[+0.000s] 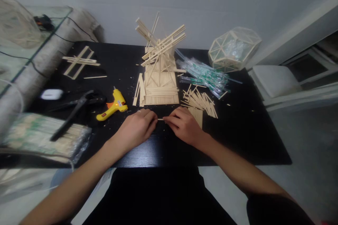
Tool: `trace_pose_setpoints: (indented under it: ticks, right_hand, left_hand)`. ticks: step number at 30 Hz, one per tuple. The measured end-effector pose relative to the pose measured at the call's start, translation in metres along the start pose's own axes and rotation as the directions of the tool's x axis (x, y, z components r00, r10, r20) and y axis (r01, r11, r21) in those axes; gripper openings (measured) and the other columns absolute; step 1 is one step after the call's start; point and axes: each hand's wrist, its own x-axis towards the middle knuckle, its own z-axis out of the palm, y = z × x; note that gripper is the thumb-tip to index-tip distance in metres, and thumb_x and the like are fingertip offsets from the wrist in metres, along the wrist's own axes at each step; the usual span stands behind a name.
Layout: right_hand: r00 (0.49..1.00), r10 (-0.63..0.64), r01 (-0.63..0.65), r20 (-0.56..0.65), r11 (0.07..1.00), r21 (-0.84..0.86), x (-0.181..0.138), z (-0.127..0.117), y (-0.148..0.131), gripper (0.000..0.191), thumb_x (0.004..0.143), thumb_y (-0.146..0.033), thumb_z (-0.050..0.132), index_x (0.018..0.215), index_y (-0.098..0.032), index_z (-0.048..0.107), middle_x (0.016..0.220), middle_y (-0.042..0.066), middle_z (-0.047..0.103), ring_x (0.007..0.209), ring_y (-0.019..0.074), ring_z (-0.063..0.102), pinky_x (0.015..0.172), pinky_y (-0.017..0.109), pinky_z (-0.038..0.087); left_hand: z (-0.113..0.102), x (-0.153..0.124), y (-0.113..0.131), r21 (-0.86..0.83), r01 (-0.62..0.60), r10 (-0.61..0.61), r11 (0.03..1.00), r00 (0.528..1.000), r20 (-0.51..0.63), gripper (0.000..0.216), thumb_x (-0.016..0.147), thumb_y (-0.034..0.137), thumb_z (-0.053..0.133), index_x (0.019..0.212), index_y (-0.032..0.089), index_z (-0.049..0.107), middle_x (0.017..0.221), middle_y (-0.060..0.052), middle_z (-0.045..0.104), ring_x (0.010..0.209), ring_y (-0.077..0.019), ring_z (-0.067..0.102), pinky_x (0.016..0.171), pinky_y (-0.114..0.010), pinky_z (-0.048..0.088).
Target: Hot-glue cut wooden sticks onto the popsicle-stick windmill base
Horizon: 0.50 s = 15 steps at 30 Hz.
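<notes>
Left hand (142,125) and right hand (185,126) hold a thin stick (161,119), each grip clamped on one end, at a black table (237,130).

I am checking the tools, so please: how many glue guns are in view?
1: the yellow glue gun lies on the black table, near the left hand and left of the wooden model. Another could be hidden behind things.

Glue gun (113,106) and sticks (202,102) show a craft workspace.
</notes>
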Motion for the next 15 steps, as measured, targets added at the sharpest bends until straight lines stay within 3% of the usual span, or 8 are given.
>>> trace_pose_setpoints:
  ticks: [7, 15]
  right_hand:
    - [0.998, -0.052, 0.051, -0.023, 0.998, -0.045, -0.001, 0.001, -0.002, 0.018, 0.104, -0.016, 0.064, 0.104, -0.016, 0.081, 0.084, 0.006, 0.069, 0.083, 0.0204, 0.059, 0.077, 0.036, 0.048]
    - [0.998, -0.052, 0.055, 0.039, 0.996, -0.077, -0.002, 0.000, -0.007, 0.025, 0.107, -0.014, 0.056, 0.102, -0.016, 0.080, 0.084, 0.007, 0.067, 0.083, 0.0203, 0.057, 0.076, 0.035, 0.051]
  left_hand:
    - [0.002, 0.003, 0.007, 0.015, 0.053, -0.053, 0.998, 0.998, -0.018, 0.019, 0.104, 0.026, 0.051, 0.098, 0.017, 0.067, 0.092, -0.006, 0.070, 0.085, -0.0227, 0.068, 0.075, -0.035, 0.051]
    - [0.006, 0.007, 0.014, 0.040, 0.131, -0.131, 0.991, 0.991, -0.016, 0.013, 0.097, 0.023, 0.057, 0.089, 0.018, 0.065, 0.084, -0.006, 0.068, 0.079, -0.0216, 0.065, 0.069, -0.032, 0.046]
